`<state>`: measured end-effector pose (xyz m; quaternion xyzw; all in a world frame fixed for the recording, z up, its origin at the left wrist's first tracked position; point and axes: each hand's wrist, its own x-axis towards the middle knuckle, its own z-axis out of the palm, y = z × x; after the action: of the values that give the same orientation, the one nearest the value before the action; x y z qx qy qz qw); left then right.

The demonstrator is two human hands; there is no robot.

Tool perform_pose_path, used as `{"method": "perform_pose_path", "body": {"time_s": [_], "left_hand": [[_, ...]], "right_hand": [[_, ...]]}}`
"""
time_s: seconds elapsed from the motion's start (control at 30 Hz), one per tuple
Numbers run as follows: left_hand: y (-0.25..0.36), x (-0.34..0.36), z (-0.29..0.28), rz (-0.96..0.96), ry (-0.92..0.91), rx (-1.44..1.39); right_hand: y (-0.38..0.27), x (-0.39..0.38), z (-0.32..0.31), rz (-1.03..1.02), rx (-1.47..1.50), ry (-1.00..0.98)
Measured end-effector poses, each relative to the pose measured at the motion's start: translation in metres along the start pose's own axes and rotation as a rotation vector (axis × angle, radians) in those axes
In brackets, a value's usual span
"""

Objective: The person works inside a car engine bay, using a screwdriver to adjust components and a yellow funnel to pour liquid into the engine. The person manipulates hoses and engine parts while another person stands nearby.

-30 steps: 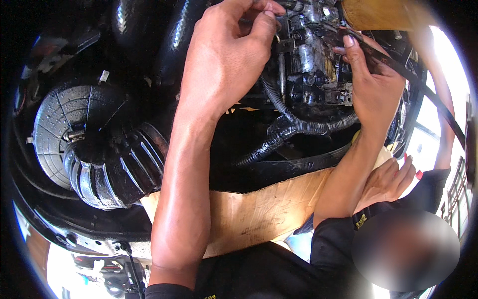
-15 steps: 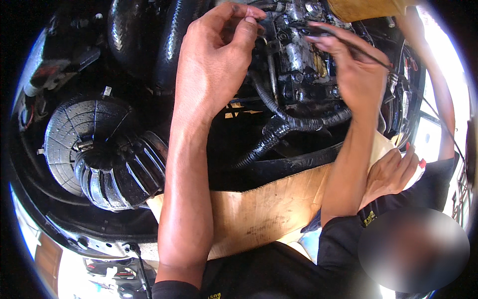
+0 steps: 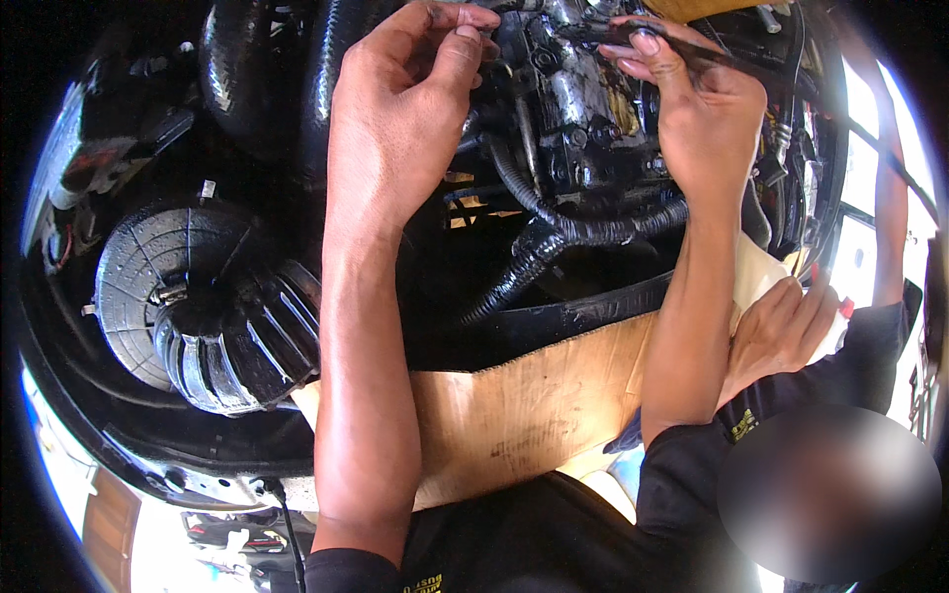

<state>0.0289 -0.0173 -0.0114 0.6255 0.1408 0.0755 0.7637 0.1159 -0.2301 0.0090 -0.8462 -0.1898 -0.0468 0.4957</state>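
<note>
— black metal dominates: an engine (image 3: 583, 94), oily and worn, sits just right of upper centre. what surrounds it?

— cardboard (image 3: 524, 425), a stained brown sheet, stretches across the foreground below. at lower left curls a ribbed hose (image 3: 237, 346); a wrapped cable (image 3: 608, 232) forks just under the engine.

— and the left hand (image 3: 400, 89) and right hand (image 3: 707, 128)?

— bare, one at either side of the engine's upper part. the left is by its left edge, thumb and forefinger brought close together; whether anything small is pinched there, i cannot tell. the right, opposite, has its thumb and fingers closed around a slim dark strip. a co-worker's hand (image 3: 781, 321) appears lower down at right, apart from both.

— where does the dark strip (image 3: 736, 61) lie?

— in the right hand's grasp, its long axis running mostly crosswise. the inner end points left, over the engine and toward the left hand; the outer length slopes down to the far right. hose or cable, the view does not settle.

— which hand is nearer that inner end?

— the right, its fingertips just beside it. the left is clear of it, to the left and about level, with a patch of engine between. whether the strip's end touches metal, i cannot tell.
</note>
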Motion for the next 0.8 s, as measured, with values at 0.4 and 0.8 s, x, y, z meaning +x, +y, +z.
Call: {"method": "perform_pose_path", "body": {"time_s": [0.4, 0.8], "left_hand": [[-0.019, 0.002, -0.012, 0.115, -0.015, 0.210], [-0.017, -0.001, -0.009, 0.175, -0.032, 0.365]], "right_hand": [[0.055, -0.005, -0.038, -0.652, -1.659, -0.234], [0.011, 0.007, -0.009, -0.301, -0.714, -0.088]]}}
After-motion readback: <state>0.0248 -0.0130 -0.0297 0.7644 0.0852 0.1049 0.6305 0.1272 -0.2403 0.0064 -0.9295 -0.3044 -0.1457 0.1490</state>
